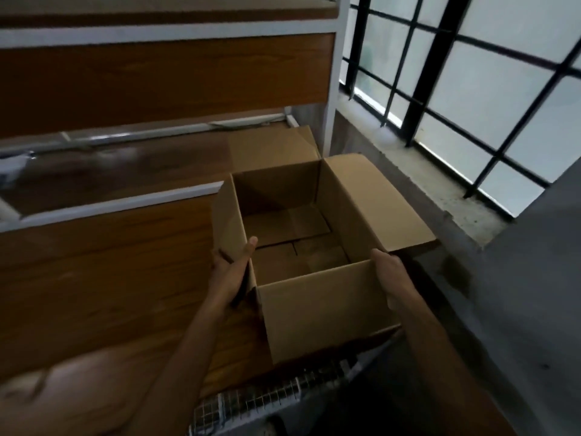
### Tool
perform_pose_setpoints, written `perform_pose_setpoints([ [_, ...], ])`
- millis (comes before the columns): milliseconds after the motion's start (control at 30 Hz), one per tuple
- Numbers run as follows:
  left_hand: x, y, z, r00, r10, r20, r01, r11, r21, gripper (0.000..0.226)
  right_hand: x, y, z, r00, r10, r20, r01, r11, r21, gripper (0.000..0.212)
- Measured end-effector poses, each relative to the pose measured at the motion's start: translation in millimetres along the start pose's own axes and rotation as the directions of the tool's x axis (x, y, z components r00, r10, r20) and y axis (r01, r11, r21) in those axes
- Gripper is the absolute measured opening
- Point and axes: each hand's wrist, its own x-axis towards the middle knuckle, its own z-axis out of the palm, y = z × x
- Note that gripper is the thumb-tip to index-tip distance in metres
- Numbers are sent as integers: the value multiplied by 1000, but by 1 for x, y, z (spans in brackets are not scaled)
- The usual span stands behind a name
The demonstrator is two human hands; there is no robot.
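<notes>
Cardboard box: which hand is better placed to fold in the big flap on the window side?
Right, probably. The right hand grips the cardboard box at the near corner beside that flap; the left hand holds the opposite wall.

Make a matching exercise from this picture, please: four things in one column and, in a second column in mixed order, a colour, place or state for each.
Column 1
1. cardboard box
2. left hand
3. window bars
4. shelf frame

Column 2
a. black
b. white
c. open at the top
d. grips the left side of the box

Pairs: 1-c, 2-d, 3-a, 4-b
</notes>
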Motion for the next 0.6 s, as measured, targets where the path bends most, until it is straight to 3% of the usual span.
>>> perform_pose_setpoints([
  [100, -26, -20, -5, 996, -15, -92, 20, 998, 54, 148, 1, 7, -1, 999, -42, -2, 42, 999, 17, 38],
  [167, -50, -28, -4, 985, -44, -166, 36, 998, -52, 149, -6, 12, -3, 999, -39, 5, 39, 999, 30, 33],
  [233, -72, -39, -2, 967, -70, -243, -6, 954, -298, 128, -19, 16, -6, 998, -52, 32, 51, 998, 35, 20],
  [267, -82, -44, -1, 950, -117, -290, -22, 900, -436, 107, -24, 18, -6, 997, -60, 45, 57, 997, 60, 16],
  [367, -111, -58, -11, 933, -232, -274, -73, 624, -778, 33, -45, 25, 3, 990, -62, 127, 45, 990, 134, 19],
  [400, -122, -63, -17, 946, -213, -245, -99, 528, -843, 22, -55, 26, 8, 986, -57, 159, 36, 990, 136, 19],
  [467, -140, -70, -34, 950, -185, -252, -160, 403, -901, 32, -74, 27, 24, 976, -36, 216, 8, 992, 130, 13],
  [500, -150, -71, -43, 936, -208, -285, -187, 393, -901, 39, -84, 28, 32, 972, -31, 235, 0, 991, 133, 12],
  [600, -180, -77, -72, 890, -229, -395, -235, 512, -826, 32, -115, 27, 58, 952, -53, 301, 16, 992, 124, 14],
])
